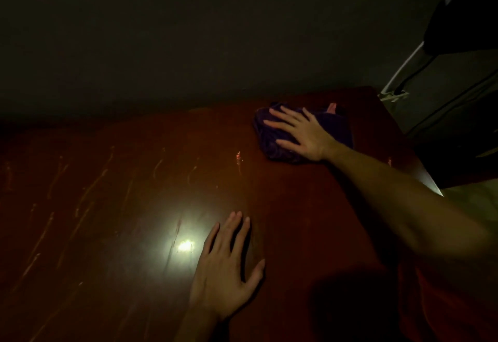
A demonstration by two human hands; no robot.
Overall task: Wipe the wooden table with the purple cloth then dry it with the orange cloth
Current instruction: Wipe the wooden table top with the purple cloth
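From the head camera the scene was very dim, lit mainly by one bright glare spot [185, 246] reflected on the wooden table [113, 207]. The table's reddish-brown top showed pale streaks and scratches running across its left half, and a small reddish mark [238, 156] lay near the middle.

The right hand [299, 132] was stretched out toward the far right corner of the table, lying palm-down on the purple cloth [272, 150]. Its fingers were spread and flat, pressing on the cloth rather than curled around it — nothing was gripped. The cloth was bunched into a rumpled heap under that hand, resting on the tabletop close to the far edge and near the right edge. A small pinkish-orange patch [332, 107] showed just beyond the cloth, behind the hand; it was too dark to tell what it was.

The left hand [226, 269] lay flat on the bare wood near the front, just right of the glare, fingers extended and slightly apart, thumb out to the side, holding nothing.

Past the table's right edge stood a dark object with a pale cable [404, 70] running down it — details were lost in shadow. A dark wall [188, 31] filled the background.
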